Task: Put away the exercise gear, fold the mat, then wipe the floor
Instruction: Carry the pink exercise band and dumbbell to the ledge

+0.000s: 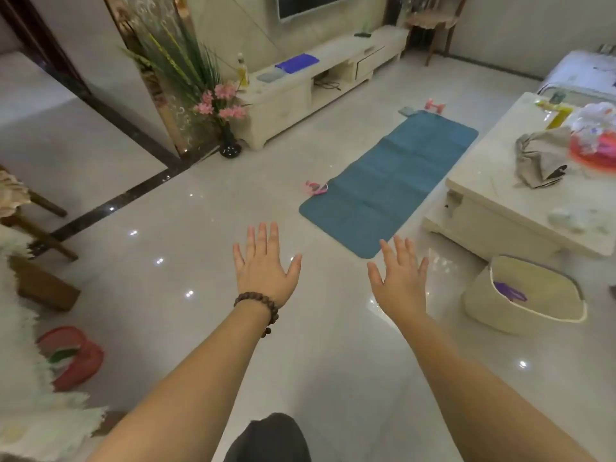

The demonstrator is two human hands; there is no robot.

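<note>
While both bare arms reach forward over a glossy pale tiled floor (pixel 206 201), neither hand holds anything. At the far left, a red and green slipper (pixel 75 356) lies on the floor beside a white fringed cloth (pixel 30 411). Further right, a black vase of tall green grasses and pink flowers (pixel 220 108) stands against a long cream TV cabinet (pixel 300 88), which carries a flat blue pad (pixel 296 63). The left hand (pixel 263 265), with a brown beaded bracelet (pixel 258 303) at its wrist, is spread flat, palm down, fingers straight and apart, touching nothing. Beyond it, a small pink exercise item (pixel 315 188), too blurred to identify, lies on the floor touching the left edge of a long teal exercise mat (pixel 393 181). That mat lies unfolded and flat on the floor, between the cabinet and a cream coffee table (pixel 493 195). A pink dumbbell (pixel 433 105) sits just past the mat's far end. The right hand (pixel 400 278) is likewise spread and relaxed, hovering near the mat's near corner. At the right, a round cream woven basket (pixel 493 311) stands on the floor by the table, with something purple (pixel 510 291) inside. A crumpled grey cloth (pixel 540 158) lies on the tabletop.
</note>
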